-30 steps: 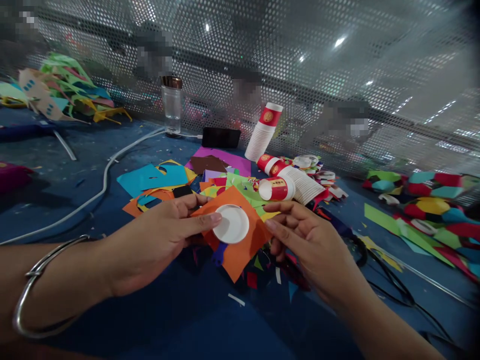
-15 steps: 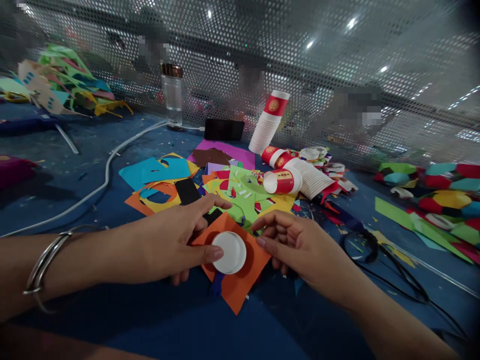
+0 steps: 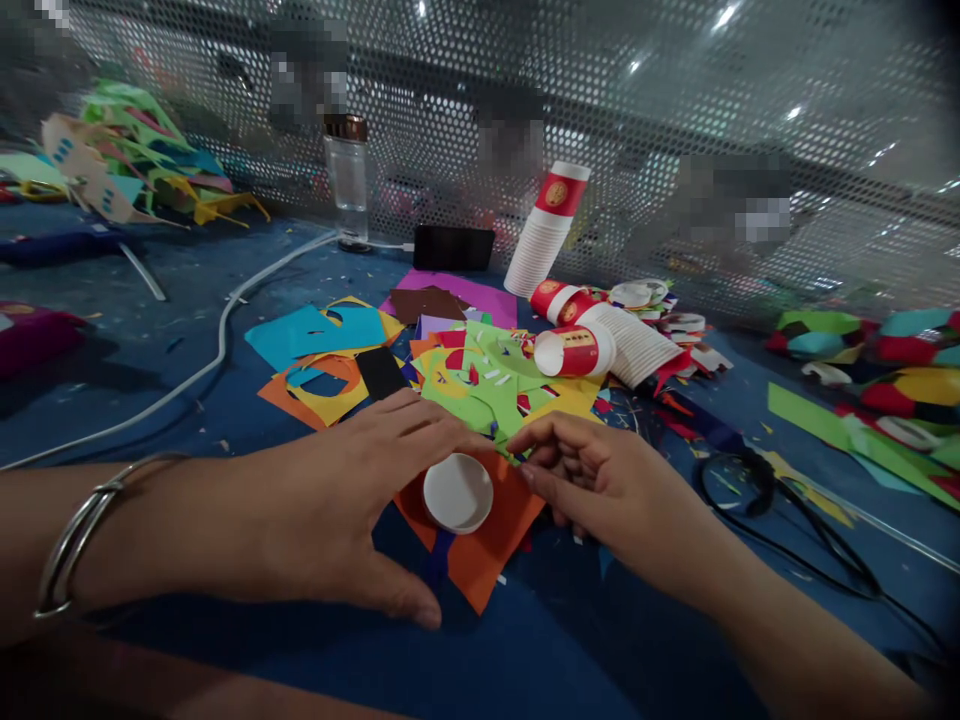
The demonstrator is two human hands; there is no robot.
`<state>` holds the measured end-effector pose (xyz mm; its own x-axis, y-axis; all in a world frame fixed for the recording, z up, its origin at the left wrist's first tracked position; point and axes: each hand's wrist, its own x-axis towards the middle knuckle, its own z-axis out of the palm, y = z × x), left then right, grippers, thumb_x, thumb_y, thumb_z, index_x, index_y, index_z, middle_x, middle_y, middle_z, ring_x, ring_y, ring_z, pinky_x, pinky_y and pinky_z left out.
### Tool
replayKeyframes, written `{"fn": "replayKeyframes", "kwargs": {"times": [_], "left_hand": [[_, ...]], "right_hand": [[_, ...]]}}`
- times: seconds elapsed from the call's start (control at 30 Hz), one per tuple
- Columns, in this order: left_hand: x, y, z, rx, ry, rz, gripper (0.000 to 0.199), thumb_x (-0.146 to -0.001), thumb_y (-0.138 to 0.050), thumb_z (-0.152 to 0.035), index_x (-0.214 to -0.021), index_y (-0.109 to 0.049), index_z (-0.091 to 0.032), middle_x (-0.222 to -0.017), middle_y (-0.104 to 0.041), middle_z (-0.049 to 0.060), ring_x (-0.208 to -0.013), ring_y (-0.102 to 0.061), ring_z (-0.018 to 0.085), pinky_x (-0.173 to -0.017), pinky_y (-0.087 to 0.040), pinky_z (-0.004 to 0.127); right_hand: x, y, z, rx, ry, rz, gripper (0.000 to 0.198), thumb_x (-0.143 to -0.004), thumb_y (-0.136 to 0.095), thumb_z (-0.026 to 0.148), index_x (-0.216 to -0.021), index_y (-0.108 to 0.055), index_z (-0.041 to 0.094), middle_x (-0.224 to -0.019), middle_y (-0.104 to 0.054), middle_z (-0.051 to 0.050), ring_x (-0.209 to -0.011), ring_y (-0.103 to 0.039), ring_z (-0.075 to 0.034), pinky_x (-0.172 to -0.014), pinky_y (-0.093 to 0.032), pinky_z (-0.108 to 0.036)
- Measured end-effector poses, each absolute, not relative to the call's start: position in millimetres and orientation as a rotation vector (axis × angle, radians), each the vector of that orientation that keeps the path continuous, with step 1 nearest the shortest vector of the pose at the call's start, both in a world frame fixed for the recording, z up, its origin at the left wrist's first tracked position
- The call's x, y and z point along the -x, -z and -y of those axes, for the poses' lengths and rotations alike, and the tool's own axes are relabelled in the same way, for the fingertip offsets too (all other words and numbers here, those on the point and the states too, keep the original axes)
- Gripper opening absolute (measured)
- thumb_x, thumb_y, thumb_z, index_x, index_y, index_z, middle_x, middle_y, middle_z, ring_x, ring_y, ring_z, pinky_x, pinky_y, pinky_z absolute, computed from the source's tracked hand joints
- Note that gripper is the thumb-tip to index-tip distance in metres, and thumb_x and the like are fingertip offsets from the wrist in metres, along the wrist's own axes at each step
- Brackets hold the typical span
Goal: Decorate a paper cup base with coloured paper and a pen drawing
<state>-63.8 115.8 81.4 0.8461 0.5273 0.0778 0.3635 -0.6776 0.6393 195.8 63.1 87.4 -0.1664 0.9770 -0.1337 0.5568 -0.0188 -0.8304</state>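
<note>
A square of orange paper [image 3: 495,540] lies in front of me. On it sits a round, shallow white piece with a raised rim [image 3: 458,493], like the bottom of a paper cup. My left hand [image 3: 337,500] is spread at the piece's left side, fingers arching over the paper's far edge and thumb apart toward me. My right hand [image 3: 592,475] has its fingers curled, with thumb and index finger closed at the paper's right edge. A dark blue strip [image 3: 441,555] shows by the paper's lower left edge.
Coloured paper scraps [image 3: 480,375] spread beyond my hands. A leaning cup stack [image 3: 547,230], a lying cup [image 3: 574,352], a phone [image 3: 453,248] and a bottle [image 3: 347,190] stand farther back. A white cable [image 3: 225,330] runs left; a black cord [image 3: 802,540] lies right.
My left thumb has come off the white round piece and swung toward me, and the left hand has opened wider. My right hand stays at the paper's right edge.
</note>
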Motion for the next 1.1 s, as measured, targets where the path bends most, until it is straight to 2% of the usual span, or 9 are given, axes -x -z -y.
{"fn": "replayKeyframes", "kwargs": {"times": [0.13,0.27,0.47,0.57,0.67,0.8,1.0,1.1], "left_hand": [[62.0,-77.9,-112.6,-2.414,-0.332,-0.676,0.086,-0.075,-0.091,-0.049,-0.15,-0.053,-0.034,-0.143,-0.062,0.005,-0.135,-0.052,0.034,-0.113,-0.04,0.047],[63.0,-79.3,-109.5,-2.442,-0.342,-0.634,0.075,-0.085,-0.084,-0.046,-0.151,-0.05,-0.039,-0.141,-0.063,0.002,-0.13,-0.056,0.029,-0.11,-0.042,0.042],[65.2,-79.9,-102.5,-2.39,-0.351,-0.698,0.072,-0.086,-0.084,-0.044,-0.15,-0.052,-0.04,-0.147,-0.06,0.002,-0.13,-0.059,0.03,-0.107,-0.047,0.04],[64.5,-82.2,-101.6,-2.383,-0.421,-0.724,0.059,-0.089,-0.079,-0.05,-0.143,-0.059,-0.039,-0.14,-0.066,0.002,-0.121,-0.065,0.029,-0.101,-0.052,0.037],[63.0,-84.4,-102.6,-2.405,-0.437,-0.754,0.047,-0.093,-0.076,-0.046,-0.137,-0.062,-0.039,-0.129,-0.071,0.0,-0.112,-0.069,0.026,-0.098,-0.054,0.036],[62.9,-84.6,-103.7,-2.452,-0.404,-0.759,0.046,-0.092,-0.075,-0.036,-0.135,-0.06,-0.038,-0.129,-0.072,-0.003,-0.112,-0.07,0.023,-0.1,-0.054,0.035],[63.3,-84.0,-103.5,-2.493,-0.399,-0.794,0.058,-0.087,-0.081,-0.044,-0.14,-0.056,-0.04,-0.132,-0.071,-0.004,-0.114,-0.07,0.024,-0.096,-0.056,0.037],[62.7,-83.5,-103.2,-2.486,-0.418,-0.757,0.056,-0.086,-0.081,-0.047,-0.137,-0.057,-0.039,-0.13,-0.073,-0.004,-0.111,-0.071,0.024,-0.094,-0.057,0.036]], "right_hand": [[-197.3,-86.0,-62.6,1.599,-1.086,1.77,0.009,-0.096,-0.064,0.028,-0.103,-0.067,0.022,-0.073,-0.061,0.003,-0.056,-0.058,-0.011,-0.046,-0.046,-0.021],[-198.0,-86.1,-62.3,1.599,-1.085,1.785,0.01,-0.097,-0.064,0.029,-0.104,-0.067,0.022,-0.075,-0.062,0.003,-0.058,-0.057,-0.01,-0.047,-0.046,-0.021],[-198.5,-86.5,-62.0,1.601,-1.075,1.796,0.012,-0.098,-0.064,0.03,-0.104,-0.068,0.021,-0.074,-0.063,0.003,-0.057,-0.057,-0.01,-0.048,-0.046,-0.022],[-199.3,-86.3,-62.0,1.607,-1.08,1.798,0.012,-0.098,-0.063,0.029,-0.106,-0.068,0.021,-0.076,-0.063,0.003,-0.06,-0.058,-0.011,-0.05,-0.047,-0.023],[-200.5,-86.2,-62.2,1.609,-1.088,1.811,0.011,-0.098,-0.063,0.029,-0.106,-0.067,0.022,-0.077,-0.063,0.003,-0.061,-0.058,-0.011,-0.051,-0.047,-0.023],[-201.6,-86.2,-62.8,1.625,-1.073,1.83,0.012,-0.098,-0.064,0.03,-0.108,-0.068,0.023,-0.079,-0.065,0.002,-0.062,-0.059,-0.012,-0.053,-0.047,-0.024],[-200.3,-86.4,-61.6,1.618,-1.071,1.837,0.012,-0.098,-0.064,0.029,-0.108,-0.069,0.023,-0.08,-0.064,0.002,-0.062,-0.058,-0.012,-0.053,-0.047,-0.025],[-199.9,-86.7,-60.8,1.612,-1.066,1.838,0.011,-0.097,-0.064,0.027,-0.106,-0.069,0.023,-0.079,-0.064,0.002,-0.061,-0.058,-0.012,-0.052,-0.046,-0.025]]}}
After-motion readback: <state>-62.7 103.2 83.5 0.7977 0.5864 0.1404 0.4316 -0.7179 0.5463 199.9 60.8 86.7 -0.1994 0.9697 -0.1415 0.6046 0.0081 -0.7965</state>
